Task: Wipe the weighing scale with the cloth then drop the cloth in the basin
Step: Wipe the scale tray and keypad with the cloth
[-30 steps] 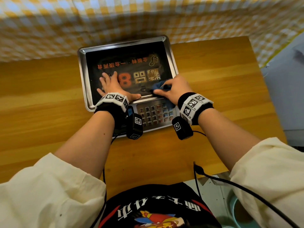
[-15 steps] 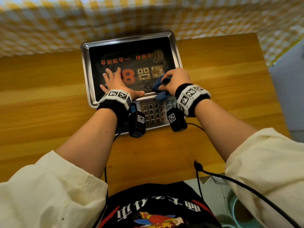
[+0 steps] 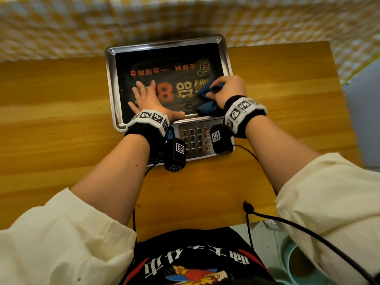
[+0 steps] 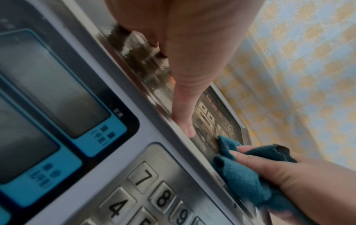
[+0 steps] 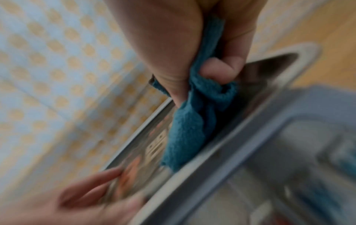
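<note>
Right hand [image 3: 228, 89] clenches cloth [image 3: 206, 97] on scale [image 3: 164, 46] pan; left hand [image 3: 149, 99] flat, bracing. Rec. firm overlapping strokes incl. rim, w/ keypad [image 3: 195, 138] next.

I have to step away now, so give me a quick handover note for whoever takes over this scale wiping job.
Left hand: flat, fingers spread, pressing on the weighing scale pan, steadying it.
Right hand: grip on the bunched blue cloth, which touches the pan's near right part.
Basin: on the floor at lower right, only partly in view; the cloth is not in it.
Done: wiping of the pan is under way.
Left: how much is clean cannot be told. Finish the pan, perhaps the keypad, then drop the cloth in the basin.
</note>
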